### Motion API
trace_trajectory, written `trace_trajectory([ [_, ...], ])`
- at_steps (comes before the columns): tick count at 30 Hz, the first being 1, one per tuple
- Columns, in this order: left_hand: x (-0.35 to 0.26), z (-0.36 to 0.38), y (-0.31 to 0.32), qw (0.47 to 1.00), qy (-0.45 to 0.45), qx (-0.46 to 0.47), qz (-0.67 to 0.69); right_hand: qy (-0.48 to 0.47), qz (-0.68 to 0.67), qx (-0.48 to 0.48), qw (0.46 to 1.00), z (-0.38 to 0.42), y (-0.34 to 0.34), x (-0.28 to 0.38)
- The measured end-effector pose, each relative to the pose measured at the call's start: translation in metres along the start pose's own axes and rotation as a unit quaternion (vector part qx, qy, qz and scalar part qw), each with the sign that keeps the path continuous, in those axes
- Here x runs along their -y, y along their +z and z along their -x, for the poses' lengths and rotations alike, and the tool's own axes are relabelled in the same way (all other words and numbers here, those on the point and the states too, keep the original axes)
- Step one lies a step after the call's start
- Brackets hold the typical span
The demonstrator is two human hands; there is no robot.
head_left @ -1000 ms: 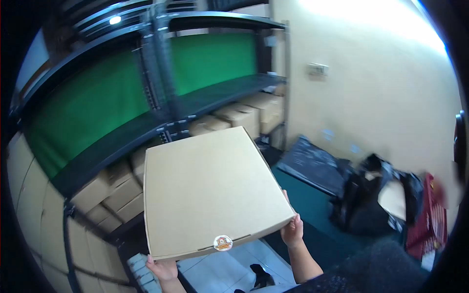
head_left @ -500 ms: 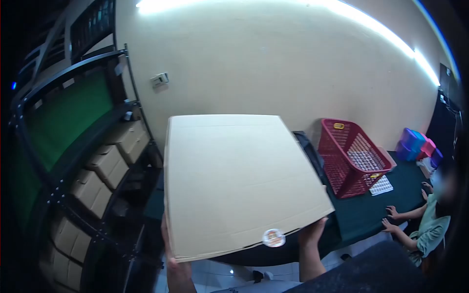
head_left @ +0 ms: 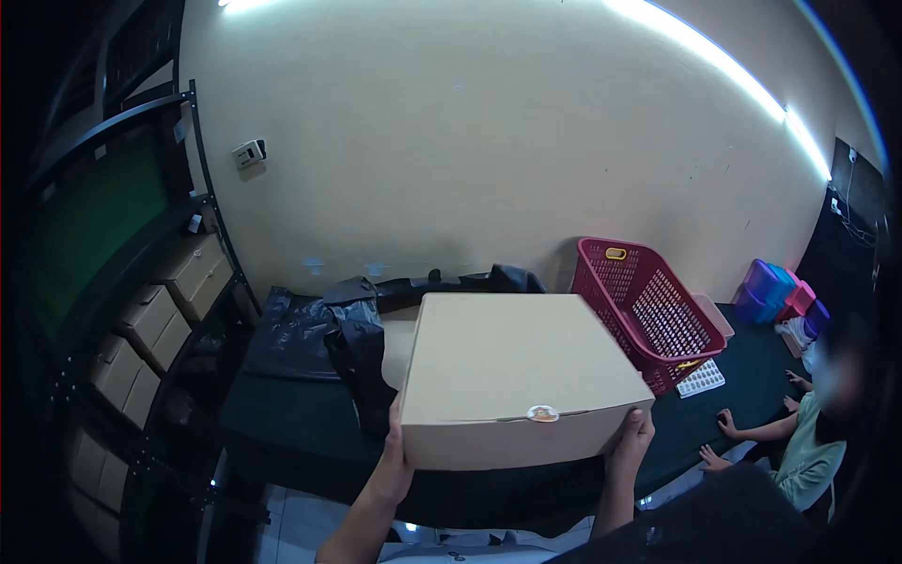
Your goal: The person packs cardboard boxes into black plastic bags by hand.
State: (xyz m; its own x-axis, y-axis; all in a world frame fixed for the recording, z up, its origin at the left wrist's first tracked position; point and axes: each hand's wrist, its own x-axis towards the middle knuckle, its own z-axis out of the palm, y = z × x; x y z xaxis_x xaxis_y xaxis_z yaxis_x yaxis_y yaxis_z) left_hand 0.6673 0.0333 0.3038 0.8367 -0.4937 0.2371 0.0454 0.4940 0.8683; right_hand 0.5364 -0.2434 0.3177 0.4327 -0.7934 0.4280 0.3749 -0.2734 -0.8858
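Note:
A closed cardboard box [head_left: 521,357] is held level in front of me, over the front edge of the table. A round sticker [head_left: 542,414] sits where its lid meets the front side. My left hand [head_left: 396,456] grips the box's left side near the front corner. On the right side, my right hand [head_left: 632,440] is closed around the front corner, thumb on the front face. Black plastic wrapping [head_left: 352,324] lies behind and left of the box, with a pale flat surface showing beside it, partly hidden by the box.
The dark green tablecloth [head_left: 282,404] runs along the wall. A maroon basket [head_left: 648,315] stands right of the box, near a sticker sheet [head_left: 702,378]. Colourful containers [head_left: 766,289] are farther right. A person [head_left: 813,451] rests hands on the table. A shelf [head_left: 150,324] at left holds boxes.
The box has come down and tipped, so its front side now shows. It sits farther right in view, and the black wrapping behind it has come into sight.

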Motion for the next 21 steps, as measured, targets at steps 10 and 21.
trace_trajectory([
  [10, -0.047, 0.031, -0.037, 0.996, -0.062, -0.069, 0.001, -0.01, 0.005, 0.111, 0.994, 0.014, 0.059, 0.002],
  [21, -0.034, 0.012, -0.114, 0.993, -0.085, 0.028, -0.079, -0.014, 0.028, 0.065, 0.997, 0.027, 0.096, 0.003],
])
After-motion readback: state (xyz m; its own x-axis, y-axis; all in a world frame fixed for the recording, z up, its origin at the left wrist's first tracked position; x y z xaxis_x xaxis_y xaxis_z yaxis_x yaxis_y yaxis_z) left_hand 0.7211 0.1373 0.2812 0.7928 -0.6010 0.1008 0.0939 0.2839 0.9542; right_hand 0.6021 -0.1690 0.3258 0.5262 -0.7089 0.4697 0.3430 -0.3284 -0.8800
